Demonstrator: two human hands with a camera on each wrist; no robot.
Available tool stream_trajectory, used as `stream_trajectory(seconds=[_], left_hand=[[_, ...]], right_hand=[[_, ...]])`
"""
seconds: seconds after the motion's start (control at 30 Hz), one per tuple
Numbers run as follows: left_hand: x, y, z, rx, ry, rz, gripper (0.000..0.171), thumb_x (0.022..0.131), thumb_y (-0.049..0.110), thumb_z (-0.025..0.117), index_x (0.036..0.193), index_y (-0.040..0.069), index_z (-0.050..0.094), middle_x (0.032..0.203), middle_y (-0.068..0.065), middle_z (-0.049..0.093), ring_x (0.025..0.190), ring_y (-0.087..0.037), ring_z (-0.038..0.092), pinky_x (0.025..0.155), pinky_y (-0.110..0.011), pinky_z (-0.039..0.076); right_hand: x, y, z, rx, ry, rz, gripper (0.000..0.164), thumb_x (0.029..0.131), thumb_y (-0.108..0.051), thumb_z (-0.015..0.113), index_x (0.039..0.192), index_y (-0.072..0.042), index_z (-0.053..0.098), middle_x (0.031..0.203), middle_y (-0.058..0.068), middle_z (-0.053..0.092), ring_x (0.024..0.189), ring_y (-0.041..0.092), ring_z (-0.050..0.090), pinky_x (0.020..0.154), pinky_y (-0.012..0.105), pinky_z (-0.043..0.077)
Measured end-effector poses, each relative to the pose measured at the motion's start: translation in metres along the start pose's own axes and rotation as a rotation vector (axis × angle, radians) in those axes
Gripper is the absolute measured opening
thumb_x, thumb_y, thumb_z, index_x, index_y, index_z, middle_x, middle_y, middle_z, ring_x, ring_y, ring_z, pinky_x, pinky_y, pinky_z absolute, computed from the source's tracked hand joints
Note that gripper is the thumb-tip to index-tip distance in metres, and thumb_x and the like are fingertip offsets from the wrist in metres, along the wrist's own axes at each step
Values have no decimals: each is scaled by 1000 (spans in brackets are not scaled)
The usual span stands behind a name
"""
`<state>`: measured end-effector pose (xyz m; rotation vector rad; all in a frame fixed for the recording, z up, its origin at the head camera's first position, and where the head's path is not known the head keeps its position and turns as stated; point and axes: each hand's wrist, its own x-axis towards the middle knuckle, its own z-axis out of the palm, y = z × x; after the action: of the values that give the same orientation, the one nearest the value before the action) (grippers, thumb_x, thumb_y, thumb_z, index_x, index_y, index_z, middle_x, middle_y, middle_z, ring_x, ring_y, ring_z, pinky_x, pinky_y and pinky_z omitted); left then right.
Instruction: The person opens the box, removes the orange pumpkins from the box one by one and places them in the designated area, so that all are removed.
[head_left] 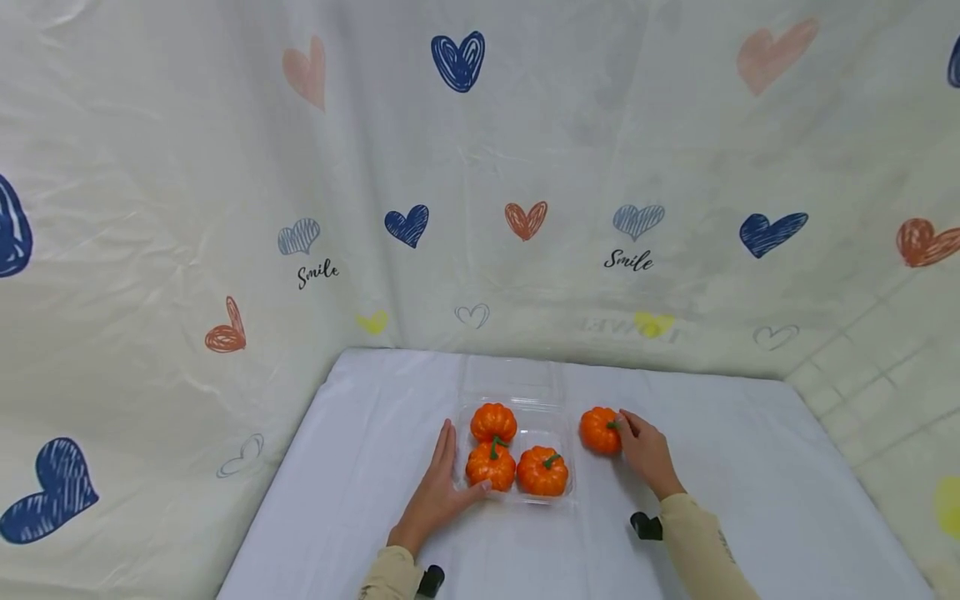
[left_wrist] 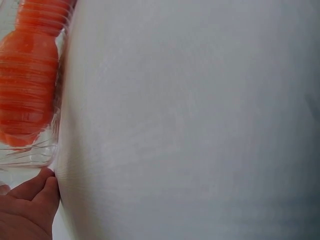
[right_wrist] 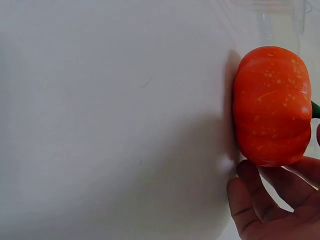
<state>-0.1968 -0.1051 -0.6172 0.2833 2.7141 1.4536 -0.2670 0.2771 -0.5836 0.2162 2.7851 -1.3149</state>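
Three small orange toy pumpkins point(head_left: 542, 473) with green stems sit in a clear plastic clamshell box point(head_left: 538, 438), its lid point(head_left: 510, 380) folded back. My left hand point(head_left: 438, 498) lies along the box's left side, fingers straight, thumb at the front edge by a pumpkin. In the left wrist view, part of the left hand point(left_wrist: 30, 207) shows at the box's corner. To the right of the box, a fourth toy pumpkin point(head_left: 597, 431) is tilted, its stem toward my right hand point(head_left: 648, 455). The right hand grips this pumpkin point(right_wrist: 272, 107) by its side near the stem.
A white cloth point(head_left: 337, 467) covers the table. Behind it hangs a pale curtain point(head_left: 465, 150) printed with hearts and words. Dark wrist devices point(head_left: 647, 526) show beside both sleeves.
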Motion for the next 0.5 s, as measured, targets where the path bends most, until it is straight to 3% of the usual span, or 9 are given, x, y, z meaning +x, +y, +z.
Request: stream_trajectory(seconds=[0.23,0.5], left_hand=[[0,0,-1,6,-1,4,124,89,70,75,173,9,8,180,-2,0,163,-33,15,124,-59,26],[1,1,-1,-9,-3,6,124,89,68,76,173,8,7,180,-3,-1,163,-34,15,124,-60,26]], right_hand=[[-1,-4,-7,16,35,-35,65,118,-39,33,161,8,37,159,32,46,147,50,42,120,62,35],[-2,-17,-16,21,40,-41,72,115,-51,36,166,0,33,159,33,44,142,52,46,115,63,42]])
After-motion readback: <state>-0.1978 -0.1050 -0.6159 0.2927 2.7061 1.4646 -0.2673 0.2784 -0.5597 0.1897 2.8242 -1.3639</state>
